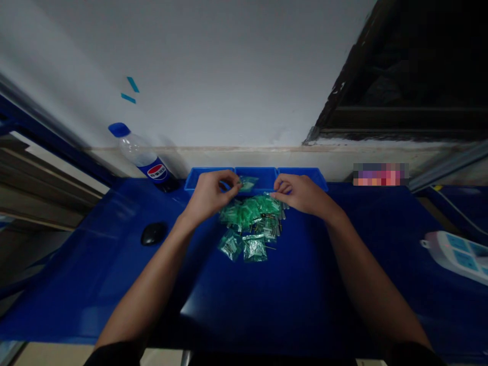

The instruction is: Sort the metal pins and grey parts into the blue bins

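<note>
A small clear plastic bag [249,183] is pinched between the thumb and forefinger of my left hand [213,192], in front of the middle blue bin [255,171]. My right hand [303,194] has its fingers curled and its thumb tip at the upper right edge of a heap of small plastic bags [253,211]. Whatever it pinches is too small to make out. The heaped bags look greenish and hold thin pin-like pieces. Two similar bags lie at the heap's near side, a flat bag [254,248] and a tilted bag [231,245].
A left bin [194,178] and a right bin [318,178] flank the middle one against the wall. A Pepsi bottle [147,160] stands at the back left, with a black mouse [153,234] nearer. A white power strip [457,254] lies right on the blue tabletop [251,310].
</note>
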`<move>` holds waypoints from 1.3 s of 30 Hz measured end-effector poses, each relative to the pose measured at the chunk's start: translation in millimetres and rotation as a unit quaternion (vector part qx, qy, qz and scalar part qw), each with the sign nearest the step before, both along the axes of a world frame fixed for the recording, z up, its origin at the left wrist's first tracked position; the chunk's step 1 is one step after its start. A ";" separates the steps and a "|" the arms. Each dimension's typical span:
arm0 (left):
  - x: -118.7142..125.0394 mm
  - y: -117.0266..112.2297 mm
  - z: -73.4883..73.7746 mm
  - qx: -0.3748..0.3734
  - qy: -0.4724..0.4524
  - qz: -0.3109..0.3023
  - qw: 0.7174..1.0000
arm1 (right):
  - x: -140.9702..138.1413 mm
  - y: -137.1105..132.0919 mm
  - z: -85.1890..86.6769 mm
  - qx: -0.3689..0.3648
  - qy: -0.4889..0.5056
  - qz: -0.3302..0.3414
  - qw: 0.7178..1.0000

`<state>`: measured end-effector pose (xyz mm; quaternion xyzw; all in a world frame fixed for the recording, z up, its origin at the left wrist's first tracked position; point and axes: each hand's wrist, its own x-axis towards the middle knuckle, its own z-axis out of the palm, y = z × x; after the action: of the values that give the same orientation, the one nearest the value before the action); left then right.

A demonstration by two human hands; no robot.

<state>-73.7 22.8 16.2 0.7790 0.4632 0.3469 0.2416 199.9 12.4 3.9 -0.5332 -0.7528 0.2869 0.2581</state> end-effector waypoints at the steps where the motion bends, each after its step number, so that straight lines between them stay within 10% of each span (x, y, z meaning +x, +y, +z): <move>1: -6.1 3.0 -0.4 0.033 0.025 0.034 0.999 | 2.9 -0.5 -2.2 0.016 -0.060 -0.015 0.998; 7: -28.2 17.2 -10.7 0.119 0.133 0.156 0.971 | 6.4 -0.5 -16.3 0.024 -0.234 -0.067 0.970; 18: 8.7 3.1 -19.5 0.070 0.113 -0.064 0.989 | -0.1 11.8 -22.9 -0.045 -0.061 -0.072 0.995; 32: 25.2 -14.0 -3.9 -0.057 -0.050 -0.086 0.993 | 2.9 -3.9 21.4 -0.050 0.207 0.018 0.977; 39: 21.3 -13.4 0.0 -0.086 -0.090 -0.080 0.989 | -5.1 -2.4 16.5 -0.072 0.213 0.013 0.974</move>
<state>-52.4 9.4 16.1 0.7553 0.4034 0.3542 0.3759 194.8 10.0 20.3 -0.4677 -0.6645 0.4508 0.3694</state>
